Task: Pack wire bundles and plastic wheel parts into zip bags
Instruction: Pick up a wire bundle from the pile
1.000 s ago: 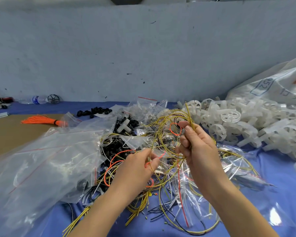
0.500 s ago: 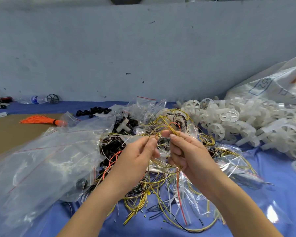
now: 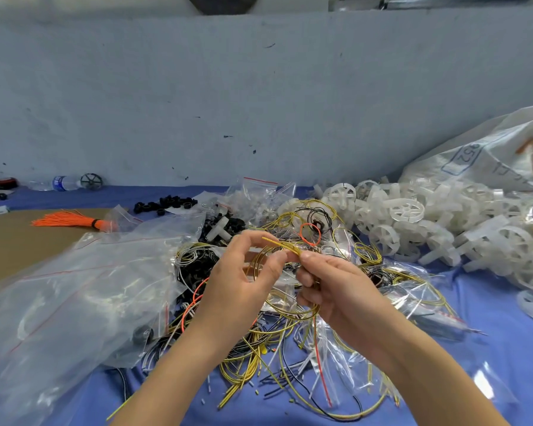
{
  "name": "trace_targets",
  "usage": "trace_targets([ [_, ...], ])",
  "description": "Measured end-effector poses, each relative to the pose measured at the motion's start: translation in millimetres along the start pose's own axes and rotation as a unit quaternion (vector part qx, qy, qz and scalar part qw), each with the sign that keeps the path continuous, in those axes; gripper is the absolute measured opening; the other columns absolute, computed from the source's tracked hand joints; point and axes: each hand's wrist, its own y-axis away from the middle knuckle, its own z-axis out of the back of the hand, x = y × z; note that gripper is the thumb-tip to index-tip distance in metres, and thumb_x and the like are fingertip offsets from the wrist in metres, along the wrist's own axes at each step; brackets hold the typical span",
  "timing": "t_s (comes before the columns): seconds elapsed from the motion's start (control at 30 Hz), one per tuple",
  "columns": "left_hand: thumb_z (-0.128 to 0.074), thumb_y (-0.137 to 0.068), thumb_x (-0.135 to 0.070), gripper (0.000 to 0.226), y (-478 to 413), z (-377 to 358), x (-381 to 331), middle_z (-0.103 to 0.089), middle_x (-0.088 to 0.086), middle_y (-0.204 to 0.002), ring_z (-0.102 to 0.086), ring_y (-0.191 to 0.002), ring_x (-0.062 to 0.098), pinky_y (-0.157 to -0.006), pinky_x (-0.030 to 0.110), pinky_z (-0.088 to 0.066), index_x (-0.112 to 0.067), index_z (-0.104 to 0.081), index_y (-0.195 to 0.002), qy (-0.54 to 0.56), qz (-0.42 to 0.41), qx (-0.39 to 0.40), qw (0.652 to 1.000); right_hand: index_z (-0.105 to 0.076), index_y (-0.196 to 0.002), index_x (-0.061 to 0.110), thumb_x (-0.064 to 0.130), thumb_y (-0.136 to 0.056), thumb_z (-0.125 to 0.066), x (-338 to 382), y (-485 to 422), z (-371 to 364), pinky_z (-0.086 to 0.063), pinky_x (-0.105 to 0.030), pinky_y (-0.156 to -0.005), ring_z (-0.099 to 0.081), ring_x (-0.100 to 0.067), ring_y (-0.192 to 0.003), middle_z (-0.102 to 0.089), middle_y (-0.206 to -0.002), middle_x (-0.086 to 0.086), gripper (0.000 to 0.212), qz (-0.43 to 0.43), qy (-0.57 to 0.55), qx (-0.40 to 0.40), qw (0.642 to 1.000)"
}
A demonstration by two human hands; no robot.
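Zip bags (image 3: 74,290): big clear pile flopped over the left of the blue counter (image 3: 505,348)
Left hand (image 3: 243,290): thumb and fingers pinching the yellow wire coil (image 3: 285,302), held above the wire mess
Right hand (image 3: 336,287): closed round the same coil, pinching its loose ends
White plastic wheels (image 3: 428,229): heaped far right

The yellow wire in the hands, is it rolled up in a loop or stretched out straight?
Rolled up. The yellow wire curves in a ring between the left hand and right hand, its ends pinched together on top.
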Motion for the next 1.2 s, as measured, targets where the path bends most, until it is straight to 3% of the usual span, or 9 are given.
trace_targets([
  [0.1, -0.063, -0.091, -0.045, 0.009, -2, -1, -1, -0.069, -0.013, -0.102, -0.065, -0.1, 0.005, -0.092, 0.041, -0.051, -0.038, -0.064, -0.096, 0.009, 0.006, 0.003, 1.0, -0.065, -0.09, 0.005, 0.018, -0.099, -0.049, -3, 0, 0, -0.037, -0.022, -0.056, -0.038, -0.01, -0.049, -0.047, -0.064, 0.002, 0.022, 0.018, 0.065, 0.0, 0.998],
  [0.27, -0.068, -0.088, -0.037, 0.005, -3, 0, -3, -0.071, -0.012, -0.095, -0.067, -0.093, 0.004, -0.09, 0.044, -0.051, -0.032, -0.069, -0.09, 0.01, 0.01, -0.025, 1.0, -0.061, -0.093, -0.005, 0.018, -0.103, -0.046, -4, 3, -5, -0.037, -0.017, -0.054, -0.041, -0.01, -0.055, -0.05, -0.063, 0.002, 0.03, 0.091, 0.23, -0.029, 0.969],
  [0.37, -0.07, -0.086, -0.038, 0.009, -3, 1, -6, -0.073, -0.011, -0.091, -0.068, -0.09, 0.006, -0.088, 0.041, -0.051, -0.029, -0.071, -0.088, 0.043, 0.029, -0.028, 0.998, -0.056, -0.084, -0.004, 0.022, -0.104, -0.045, -4, 6, -9, -0.032, -0.03, -0.056, -0.037, -0.017, -0.06, -0.045, -0.066, -0.007, 0.034, 0.125, 0.292, -0.026, 0.948],
  [0.47, -0.071, -0.081, -0.04, 0.019, -4, 2, -7, -0.075, -0.008, -0.087, -0.069, -0.085, 0.004, -0.075, 0.024, -0.051, -0.023, -0.072, -0.088, 0.105, 0.061, -0.021, 0.992, -0.058, -0.09, -0.002, 0.026, -0.104, -0.045, -6, 6, -10, -0.028, -0.036, -0.059, -0.035, -0.019, -0.062, -0.044, -0.066, -0.005, 0.034, 0.131, 0.316, -0.022, 0.939],
  [0.57, -0.073, -0.082, -0.032, 0.012, -5, -1, -6, -0.076, -0.005, -0.086, -0.07, -0.084, 0.004, -0.069, 0.011, -0.049, -0.021, -0.073, -0.087, 0.137, 0.076, -0.019, 0.987, -0.058, -0.087, 0.005, 0.031, -0.104, -0.045, -9, 6, -11, -0.029, -0.039, -0.059, -0.036, -0.019, -0.062, -0.045, -0.066, -0.003, 0.034, 0.134, 0.336, -0.019, 0.932],
  [0.8, -0.074, -0.084, -0.022, 0.003, -8, -6, -4, -0.075, -0.008, -0.084, -0.071, -0.08, 0.007, -0.072, 0.014, -0.052, -0.02, -0.072, -0.086, 0.131, 0.081, -0.031, 0.988, -0.058, -0.078, 0.017, 0.032, -0.104, -0.045, -11, 6, -14, -0.031, -0.042, -0.054, -0.041, -0.018, -0.058, -0.05, -0.065, -0.003, 0.033, 0.15, 0.349, -0.038, 0.924],
  [0.97, -0.069, -0.086, -0.03, 0.014, -10, -4, -6, -0.075, -0.008, -0.078, -0.068, -0.074, -0.003, -0.067, 0.007, -0.047, -0.017, -0.072, -0.087, 0.157, 0.114, -0.042, 0.98, -0.063, -0.085, 0.01, 0.026, -0.104, -0.045, -12, 5, -15, -0.036, -0.039, -0.057, -0.047, -0.018, -0.057, -0.053, -0.065, -0.01, 0.03, 0.142, 0.345, -0.037, 0.927],
  [1.07, -0.067, -0.087, -0.036, 0.021, -12, -2, -5, -0.075, -0.007, -0.077, -0.067, -0.073, -0.003, -0.076, 0.02, -0.045, -0.016, -0.072, -0.088, 0.178, 0.146, -0.043, 0.972, -0.07, -0.099, 0.021, 0.024, -0.104, -0.044, -13, 3, -16, -0.042, -0.029, -0.059, -0.052, -0.01, -0.058, -0.055, -0.065, 0.005, 0.026, 0.131, 0.337, -0.033, 0.932],
  [1.2, -0.066, -0.074, -0.051, 0.038, -17, 2, -2, -0.074, -0.003, -0.092, -0.065, -0.087, 0.006, -0.085, 0.029, -0.048, -0.018, -0.076, -0.089, 0.23, 0.192, -0.061, 0.952, -0.07, -0.099, 0.023, 0.025, -0.105, -0.043, -15, 3, -15, -0.042, -0.025, -0.06, -0.052, -0.009, -0.057, -0.054, -0.064, 0.007, 0.027, 0.111, 0.336, -0.038, 0.934],
])
